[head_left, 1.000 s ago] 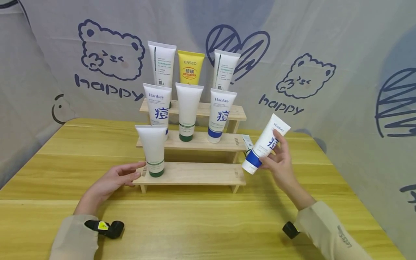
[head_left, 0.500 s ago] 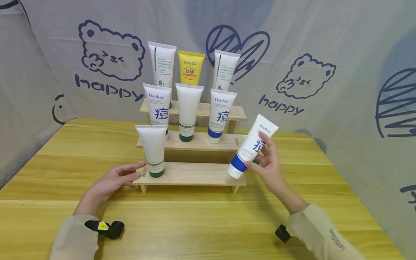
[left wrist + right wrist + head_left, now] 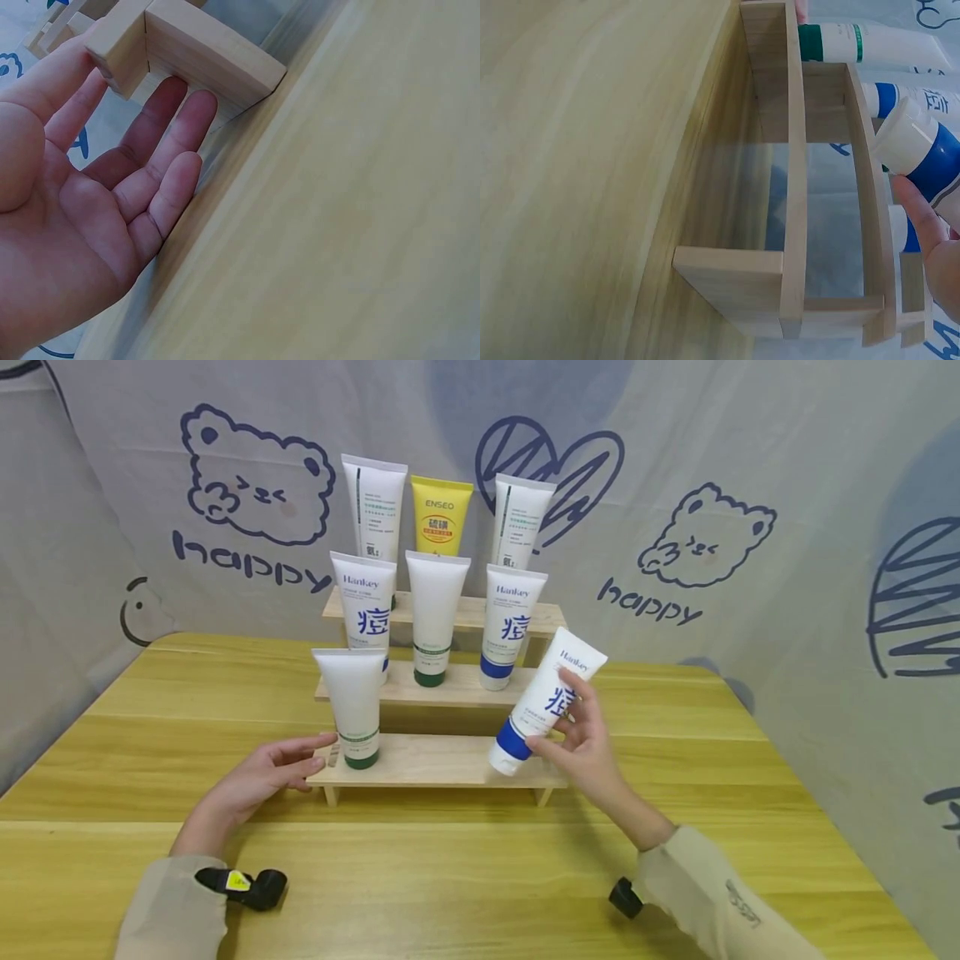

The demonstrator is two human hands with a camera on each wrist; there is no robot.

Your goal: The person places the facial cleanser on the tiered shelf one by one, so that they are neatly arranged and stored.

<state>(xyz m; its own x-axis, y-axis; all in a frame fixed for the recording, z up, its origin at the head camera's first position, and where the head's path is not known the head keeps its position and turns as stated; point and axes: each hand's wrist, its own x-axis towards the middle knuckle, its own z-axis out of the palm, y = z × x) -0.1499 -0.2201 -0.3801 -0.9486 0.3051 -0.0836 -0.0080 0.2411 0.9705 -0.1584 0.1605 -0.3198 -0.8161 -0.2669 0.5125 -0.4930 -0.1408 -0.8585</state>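
Note:
My right hand (image 3: 585,747) holds a tilted white tube with a blue band (image 3: 543,706) over the right part of the lowest shelf (image 3: 442,760), cap end down to the left. In the right wrist view the tube's white cap (image 3: 904,135) appears at the right edge, above the shelf boards, with a fingertip against it. My left hand (image 3: 258,777) is at the left end of that shelf, fingers extended; in the left wrist view the left hand (image 3: 97,187) has some fingers beneath the board. A white tube with a green cap (image 3: 356,706) stands upright at that shelf's left.
The three-step wooden rack stands on a wood-grain table (image 3: 420,877). Its middle step (image 3: 465,683) bears a plain white tube (image 3: 437,610) between two blue-banded ones. A yellow tube (image 3: 441,518) stands between two white tubes on top. A printed cloth (image 3: 420,410) hangs behind.
My right hand has carried the blue-banded tube leftward and slightly down, from beside the rack to over the lowest shelf. The left hand and the standing tubes look unmoved.

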